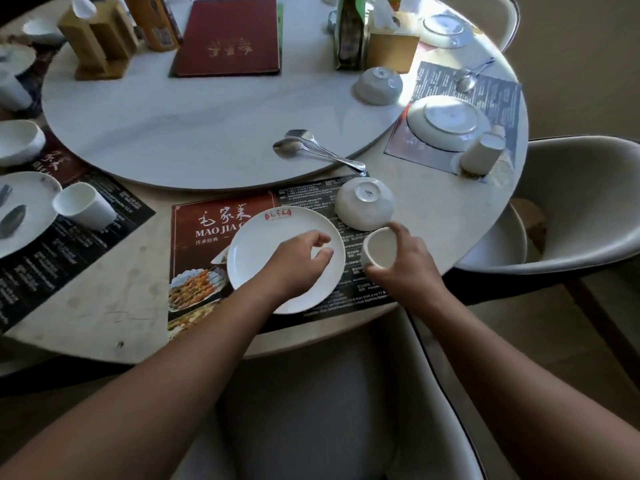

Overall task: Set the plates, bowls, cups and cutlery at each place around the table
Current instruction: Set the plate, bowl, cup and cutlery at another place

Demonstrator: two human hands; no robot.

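A white plate with a red logo lies on the printed placemat in front of me. My left hand hovers over the plate's right half, fingers curled and apart, holding nothing. My right hand grips a white cup, tilted with its mouth toward me, just right of the plate. An upturned white bowl rests on the mat's far right corner. A fork and a spoon lie together on the edge of the turntable.
To the right is a place with an upturned plate, cup, spoon and an upturned bowl. On the left are a plate, a cup and a bowl. A red menu and wooden holders sit on the turntable. Chairs ring the table.
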